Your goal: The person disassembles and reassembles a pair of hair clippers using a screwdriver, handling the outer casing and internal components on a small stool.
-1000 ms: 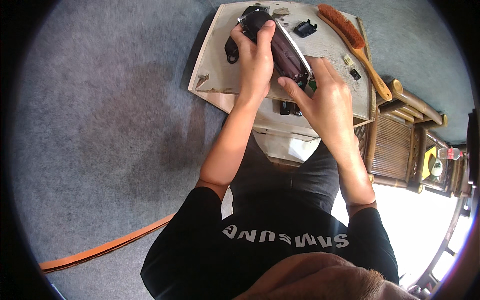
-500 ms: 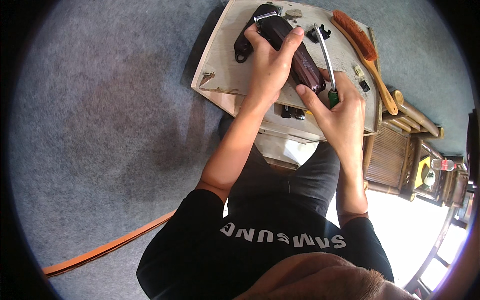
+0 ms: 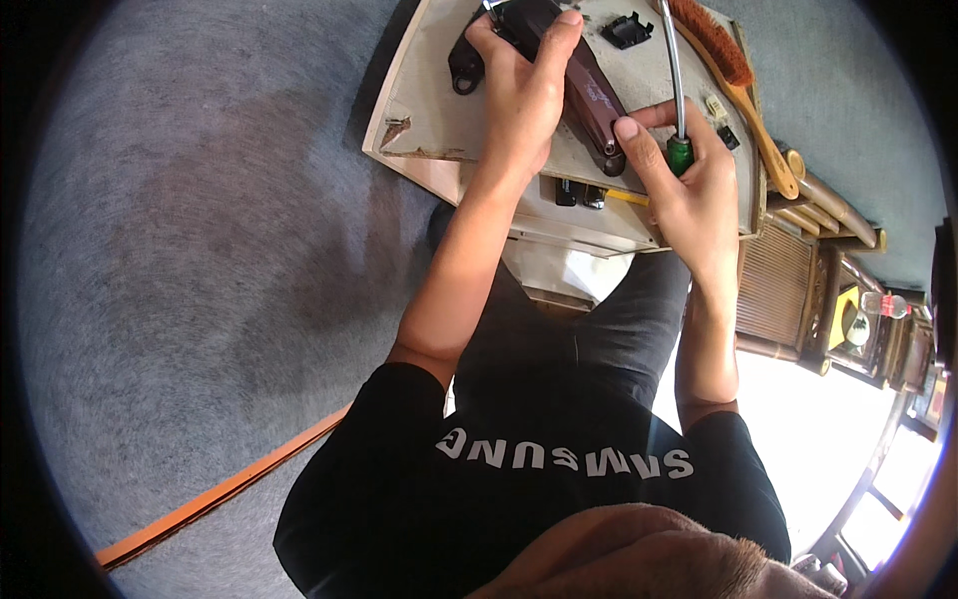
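Dark brown, the clipper (image 3: 591,88) is over the table (image 3: 429,110), snug in the left hand (image 3: 524,108), thumb on top, while the right hand (image 3: 699,195), curled around a green screwdriver (image 3: 680,153), has moved its thumb up to the clipper's right edge.

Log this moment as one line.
left hand: holding dark hair clipper | right hand: holding green-handled screwdriver | tabletop: wooden-handled brush
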Demonstrator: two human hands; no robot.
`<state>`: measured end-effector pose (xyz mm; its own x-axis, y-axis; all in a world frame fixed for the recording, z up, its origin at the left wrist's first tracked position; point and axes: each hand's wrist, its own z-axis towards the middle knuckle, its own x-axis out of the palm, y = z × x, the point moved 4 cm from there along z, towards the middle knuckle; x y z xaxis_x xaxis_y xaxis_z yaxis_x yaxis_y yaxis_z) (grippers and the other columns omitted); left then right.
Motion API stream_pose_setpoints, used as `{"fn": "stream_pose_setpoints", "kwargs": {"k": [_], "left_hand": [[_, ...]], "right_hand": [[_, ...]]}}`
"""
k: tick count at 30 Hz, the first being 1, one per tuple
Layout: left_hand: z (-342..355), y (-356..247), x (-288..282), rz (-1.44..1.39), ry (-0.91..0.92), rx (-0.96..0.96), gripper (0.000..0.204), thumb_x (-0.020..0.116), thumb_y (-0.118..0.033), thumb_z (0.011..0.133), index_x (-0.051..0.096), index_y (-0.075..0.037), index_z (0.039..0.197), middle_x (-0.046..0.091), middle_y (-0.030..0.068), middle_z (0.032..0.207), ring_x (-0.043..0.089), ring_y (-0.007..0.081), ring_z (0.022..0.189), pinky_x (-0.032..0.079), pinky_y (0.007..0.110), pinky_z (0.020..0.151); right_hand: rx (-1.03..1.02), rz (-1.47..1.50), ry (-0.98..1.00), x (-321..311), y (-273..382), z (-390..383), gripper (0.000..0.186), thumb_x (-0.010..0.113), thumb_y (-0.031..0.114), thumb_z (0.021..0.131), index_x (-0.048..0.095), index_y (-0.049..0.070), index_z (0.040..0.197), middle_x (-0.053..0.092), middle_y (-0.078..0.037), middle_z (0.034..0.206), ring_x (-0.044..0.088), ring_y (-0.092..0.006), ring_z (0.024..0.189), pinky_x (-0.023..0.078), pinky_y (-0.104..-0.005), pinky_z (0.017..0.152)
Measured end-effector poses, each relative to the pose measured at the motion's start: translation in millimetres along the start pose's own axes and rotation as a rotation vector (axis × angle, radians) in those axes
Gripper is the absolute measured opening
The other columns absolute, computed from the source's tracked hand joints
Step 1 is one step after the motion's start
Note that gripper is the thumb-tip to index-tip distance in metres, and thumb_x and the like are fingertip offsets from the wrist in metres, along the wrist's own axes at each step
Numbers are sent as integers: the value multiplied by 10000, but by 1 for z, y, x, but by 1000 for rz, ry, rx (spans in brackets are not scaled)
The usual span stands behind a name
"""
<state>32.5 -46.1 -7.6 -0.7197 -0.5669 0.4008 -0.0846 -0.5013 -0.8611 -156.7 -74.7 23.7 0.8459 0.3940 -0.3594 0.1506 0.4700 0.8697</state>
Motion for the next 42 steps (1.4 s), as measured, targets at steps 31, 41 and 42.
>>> {"fn": "stream_pose_setpoints", "kwargs": {"k": [31,41,42], "left_hand": [[-11,-17,19,120,370,-169,532,546,-511,1092,633,-25,1290,719,94,939,697,127,726,611,292,653],[-15,-23,1,76,253,-304,583,541,-565,1073,594,-13,1253,673,90,875,660,165,575,587,334,481],[-14,-22,2,83,273,-306,584,543,-564,1074,594,-8,1248,670,93,874,661,170,571,586,337,483]], "right_hand": [[103,363,283,-7,0,4,569,845,265,941,586,14,1381,658,2,840,570,-48,676,465,-220,614],[274,292,258,-10,-12,12,393,710,389,1035,719,0,1092,628,-11,690,513,-50,453,372,-228,408],[294,239,282,-10,-10,14,378,712,384,1033,726,9,1069,621,-13,674,515,-43,457,375,-231,409]]}}
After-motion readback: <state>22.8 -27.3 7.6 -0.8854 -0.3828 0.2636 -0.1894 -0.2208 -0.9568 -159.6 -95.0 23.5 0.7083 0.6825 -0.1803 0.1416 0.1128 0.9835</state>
